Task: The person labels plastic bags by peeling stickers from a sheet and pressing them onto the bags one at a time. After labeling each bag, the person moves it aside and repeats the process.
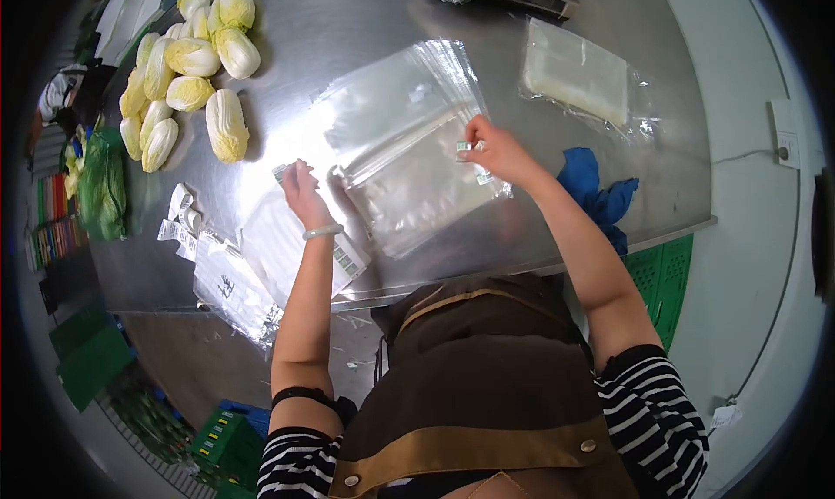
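My right hand (496,152) pinches a small printed label (465,147) against the edge of a stack of clear plastic bags (409,151) on the steel table (365,20). My left hand (302,192) holds another small label (280,172) at its fingertips, just left of the bags. Under the left wrist lies a sheet of labels (348,257) on a white pile of bags (274,238).
Several small napa cabbages (187,73) lie at the table's far left. A sealed pack of bags (578,73) sits at the far right, a blue cloth (596,194) near the right edge. Loose label scraps (178,225) and green crates (657,277) are around.
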Demonstrator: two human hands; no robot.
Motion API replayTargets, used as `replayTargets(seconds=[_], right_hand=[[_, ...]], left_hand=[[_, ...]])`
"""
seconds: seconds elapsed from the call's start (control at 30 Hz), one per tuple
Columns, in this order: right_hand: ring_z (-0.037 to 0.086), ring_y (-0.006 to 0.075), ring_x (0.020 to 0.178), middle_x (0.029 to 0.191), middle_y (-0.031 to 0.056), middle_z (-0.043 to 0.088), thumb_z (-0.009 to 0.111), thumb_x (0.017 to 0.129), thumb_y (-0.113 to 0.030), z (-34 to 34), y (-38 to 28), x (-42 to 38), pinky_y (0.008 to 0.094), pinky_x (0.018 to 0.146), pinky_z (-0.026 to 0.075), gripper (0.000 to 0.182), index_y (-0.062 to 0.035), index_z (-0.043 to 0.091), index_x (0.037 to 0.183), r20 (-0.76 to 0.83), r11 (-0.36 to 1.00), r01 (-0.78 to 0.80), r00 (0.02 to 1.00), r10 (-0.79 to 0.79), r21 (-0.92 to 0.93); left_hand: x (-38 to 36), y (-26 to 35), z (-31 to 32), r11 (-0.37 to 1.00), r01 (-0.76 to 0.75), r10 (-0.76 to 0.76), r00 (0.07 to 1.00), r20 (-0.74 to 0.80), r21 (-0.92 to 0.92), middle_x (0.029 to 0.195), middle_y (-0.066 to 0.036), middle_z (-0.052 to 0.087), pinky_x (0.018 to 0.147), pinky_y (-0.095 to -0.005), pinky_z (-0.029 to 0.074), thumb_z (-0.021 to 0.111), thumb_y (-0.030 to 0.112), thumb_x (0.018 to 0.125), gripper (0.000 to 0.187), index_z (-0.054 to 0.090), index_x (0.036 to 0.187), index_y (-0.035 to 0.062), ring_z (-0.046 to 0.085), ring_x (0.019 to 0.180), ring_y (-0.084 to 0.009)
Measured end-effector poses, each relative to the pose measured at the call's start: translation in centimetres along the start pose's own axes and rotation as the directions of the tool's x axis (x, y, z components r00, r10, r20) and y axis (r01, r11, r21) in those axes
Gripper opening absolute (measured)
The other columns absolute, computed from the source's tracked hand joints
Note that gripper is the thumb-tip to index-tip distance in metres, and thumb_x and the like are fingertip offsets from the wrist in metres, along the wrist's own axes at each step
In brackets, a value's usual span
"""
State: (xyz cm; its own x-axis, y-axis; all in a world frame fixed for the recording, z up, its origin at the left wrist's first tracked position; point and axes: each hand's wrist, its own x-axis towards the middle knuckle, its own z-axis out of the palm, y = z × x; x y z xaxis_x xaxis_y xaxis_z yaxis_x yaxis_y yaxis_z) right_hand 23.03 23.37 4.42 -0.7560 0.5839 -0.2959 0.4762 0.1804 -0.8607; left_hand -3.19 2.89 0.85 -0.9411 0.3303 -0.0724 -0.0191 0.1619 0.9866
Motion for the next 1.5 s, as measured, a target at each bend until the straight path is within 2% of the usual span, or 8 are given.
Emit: replayTargets(seconds=[0.2, 0.33, 0.47, 0.57, 0.67, 0.9, 1.33, 1.5], right_hand=[[0.063, 0.0372, 0.07, 0.081, 0.017, 0.063, 0.068, 0.083, -0.017, 3.9, 2.5, 1.9, 0.045, 0.06, 0.047, 0.033, -0.0073, 0.041, 0.098, -0.012, 0.762, 0.057, 0.996, -0.085, -0.645], [0.066, 0.0297, 0.068, 0.072, 0.016, 0.064, 0.064, 0.086, -0.016, 2.5, 2.3, 2.0, 0.0419, 0.057, 0.048, 0.024, -0.0062, 0.046, 0.098, -0.133, 0.665, -0.023, 0.985, -0.114, -0.747], [0.065, 0.0259, 0.065, 0.071, 0.0144, 0.063, 0.062, 0.088, -0.017, 0.5, 1.7, 1.8, 0.0385, 0.054, 0.046, 0.022, -0.0058, 0.046, 0.098, -0.131, 0.992, -0.025, 0.99, 0.041, 0.125], [0.065, 0.0244, 0.066, 0.073, 0.0128, 0.062, 0.062, 0.088, -0.016, -0.8, -0.5, 0.4, 0.0374, 0.056, 0.046, 0.021, -0.006, 0.046, 0.098, -0.008, 0.954, -0.078, 0.996, 0.084, 0.288], [0.065, 0.0274, 0.069, 0.078, 0.0132, 0.063, 0.061, 0.086, -0.011, 1.1, 0.7, 0.8, 0.0408, 0.057, 0.046, 0.022, -0.0067, 0.044, 0.1, 0.05, 0.999, 0.015, 0.999, -0.013, -0.04], [0.065, 0.0351, 0.077, 0.079, 0.016, 0.066, 0.062, 0.085, -0.017, 4.2, 2.1, 2.7, 0.0466, 0.066, 0.049, 0.025, -0.006, 0.047, 0.103, 0.033, 0.688, 0.032, 0.999, -0.012, -0.725], [0.046, 0.0048, 0.055, 0.064, -0.0007, 0.052, 0.058, 0.094, -0.02, -2.3, -2.7, 0.4, 0.0215, 0.048, 0.035, 0.016, -0.0062, 0.051, 0.091, -0.068, 0.837, -0.089, 0.987, 0.149, 0.54], [0.053, 0.0141, 0.065, 0.077, 0.0061, 0.058, 0.058, 0.091, -0.011, -0.2, 0.6, 1.6, 0.0283, 0.056, 0.042, 0.01, -0.006, 0.05, 0.092, -0.045, 0.96, 0.058, 0.998, -0.048, 0.274]], left_hand=[[-5.6, -0.4, -0.4, 0.665, -0.743, 0.2, 0.28, 0.939, 0.081, 0.095, -0.007, 0.058, 0.078, -0.036, 0.046, 0.076, 0.015, 0.073, 0.025, 0.062, 0.091, 0.0063, 0.055, 0.085, -0.0273], [-5.2, -2.6, -0.6, 0.859, -0.469, 0.017, 0.432, 0.902, 0.208, 0.086, -0.006, 0.062, 0.074, -0.0318, 0.047, 0.074, 0.014, 0.078, 0.019, 0.066, 0.092, 0.005, 0.057, 0.078, -0.0209], [-3.6, -2.4, -0.4, 0.882, -0.08, -0.336, 0.585, 0.738, 0.465, 0.076, -0.002, 0.063, 0.066, -0.0281, 0.046, 0.066, 0.015, 0.086, 0.017, 0.066, 0.098, 0.0027, 0.056, 0.069, -0.0137], [-1.1, -1.0, -0.4, 0.97, 0.243, -0.229, 0.914, 0.335, 0.0, 0.076, -0.001, 0.057, 0.059, -0.0224, 0.039, 0.054, 0.02, 0.093, 0.019, 0.062, 0.091, 0.0036, 0.05, 0.064, -0.0085], [-0.7, -0.2, -0.4, 0.995, -0.006, -0.004, 0.996, -0.093, -0.104, 0.09, -0.005, 0.057, 0.069, -0.028, 0.045, 0.054, 0.014, 0.088, 0.013, 0.058, 0.095, 0.0028, 0.053, 0.075, -0.0165], [-6.9, -0.7, -0.3, 0.619, -0.758, 0.188, 0.396, 0.899, 0.205, 0.085, -0.007, 0.059, 0.073, -0.0301, 0.046, 0.07, 0.007, 0.079, 0.011, 0.063, 0.088, 0.006, 0.056, 0.08, -0.0183], [-1.1, -0.2, -0.5, 0.898, 0.312, -0.428, 0.777, 0.461, 0.308, 0.08, -0.004, 0.062, 0.064, -0.0236, 0.044, 0.057, 0.021, 0.094, 0.022, 0.064, 0.094, 0.0006, 0.056, 0.072, -0.0108], [0.9, -0.9, -1.4, 0.986, -0.164, 0.164, 0.987, -0.002, 0.015, 0.076, -0.002, 0.054, 0.061, -0.0253, 0.041, 0.054, 0.018, 0.094, 0.016, 0.057, 0.097, 0.0028, 0.048, 0.067, -0.0113]])
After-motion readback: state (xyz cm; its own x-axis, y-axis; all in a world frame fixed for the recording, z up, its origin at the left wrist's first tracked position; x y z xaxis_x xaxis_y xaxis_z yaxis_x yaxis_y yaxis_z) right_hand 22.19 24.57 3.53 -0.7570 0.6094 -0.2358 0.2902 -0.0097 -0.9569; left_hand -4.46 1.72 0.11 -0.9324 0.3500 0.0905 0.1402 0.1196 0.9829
